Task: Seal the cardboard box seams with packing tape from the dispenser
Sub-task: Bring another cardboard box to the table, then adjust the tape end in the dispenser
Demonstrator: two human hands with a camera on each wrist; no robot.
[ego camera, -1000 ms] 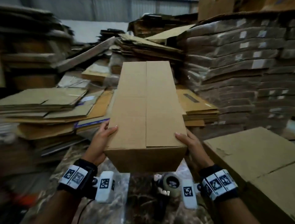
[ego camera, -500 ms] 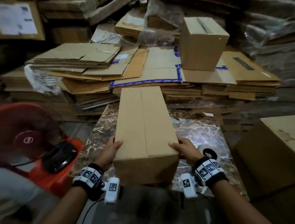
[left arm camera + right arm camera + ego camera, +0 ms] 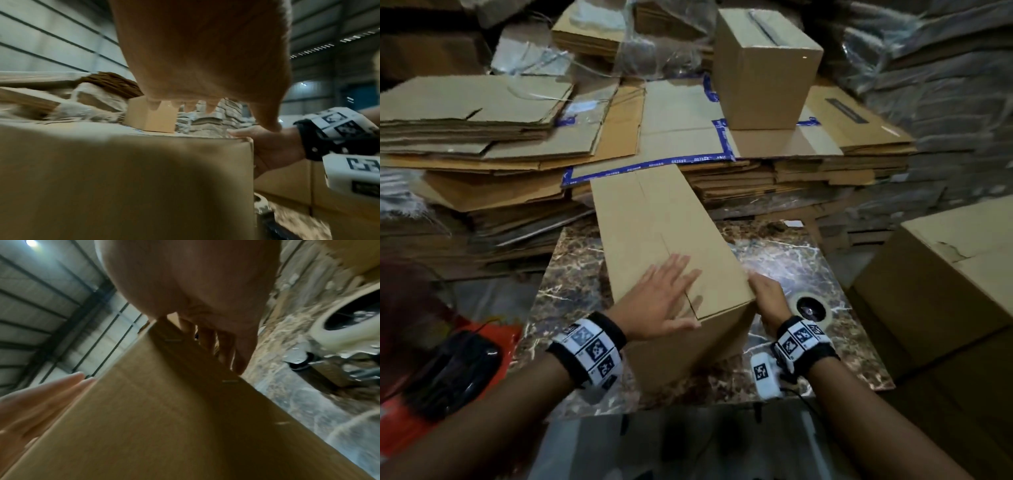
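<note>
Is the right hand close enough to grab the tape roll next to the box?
Probably yes. The right hand rests on the box's right side, and the tape roll lies on the marble table just right of that wrist, with nothing between them. The hand must let go of the box first.

The cardboard box (image 3: 661, 240) under the left hand (image 3: 661, 301) is plain brown corrugated board, matt and smooth, with no print on the faces in view. The table (image 3: 571, 274) below it looks like polished marble, brown with white veins, glossy enough to throw glare just past the right hand (image 3: 768, 298). Right beside that hand the tape roll (image 3: 812, 307) looks like shiny pale plastic film. Beyond the fingers, the flattened cardboard stacks (image 3: 482, 137) are dull, rough-edged and worn, some edged with blue printed tape.
</note>
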